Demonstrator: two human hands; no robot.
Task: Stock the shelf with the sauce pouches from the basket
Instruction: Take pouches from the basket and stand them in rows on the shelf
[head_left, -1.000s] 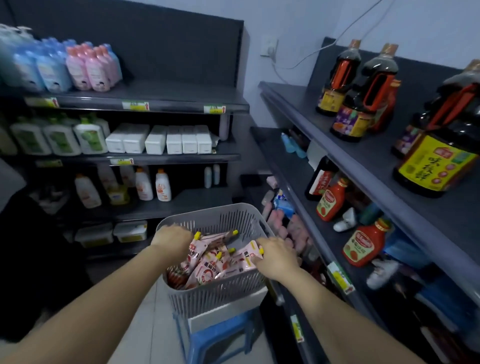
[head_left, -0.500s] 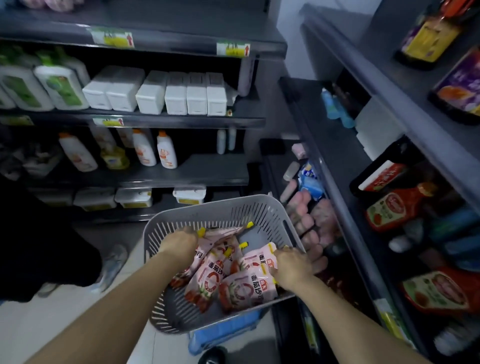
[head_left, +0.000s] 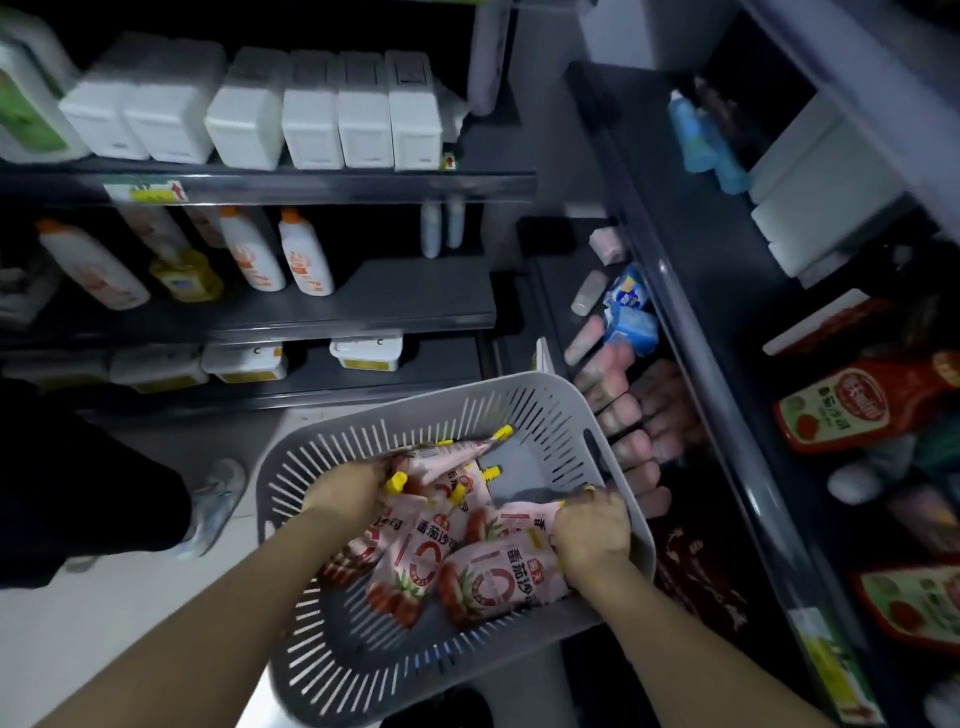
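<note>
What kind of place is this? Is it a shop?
Most likely a small grocery shop. Dark grey metal shelves carry yellow price labels on their front edges, identical white plastic boxes stand in a row, and a grey slotted plastic basket holds pink sauce pouches for stocking.

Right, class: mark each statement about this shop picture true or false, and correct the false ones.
1. The left hand and the right hand both reach into the grey slotted plastic basket. True.
2. The pink sauce pouches have blue caps. False: the caps are yellow.
3. The white rectangular boxes stand one shelf above the white bottles with orange caps. True.
4. The red ketchup bottle lies left of the basket. False: it lies to the basket's right.
</note>
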